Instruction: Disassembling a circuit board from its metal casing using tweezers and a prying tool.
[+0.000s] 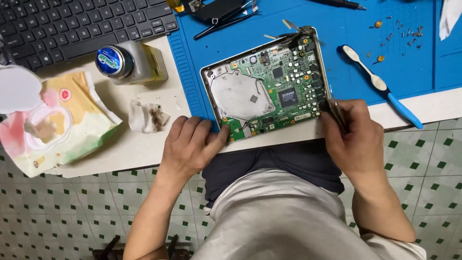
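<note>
The opened device lay on the blue mat, its near corner overhanging the table edge, with bare mat beyond it and a toothbrush just right. Its long axis ran left-right, tilted up toward the right. The left hand lay flat, fingers spread, thumb against the near-left corner; the right hand pinched tweezers at the right edge.

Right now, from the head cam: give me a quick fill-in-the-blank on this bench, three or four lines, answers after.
1. The left hand steadies the opened device at its ____ corner.
2. The right hand holds a pair of ____ at the device's edge.
3. The toothbrush lies on the ____ mat.
4. The loose screws lie at the mat's upper ____.

Answers: lower left; tweezers; blue; right
</note>
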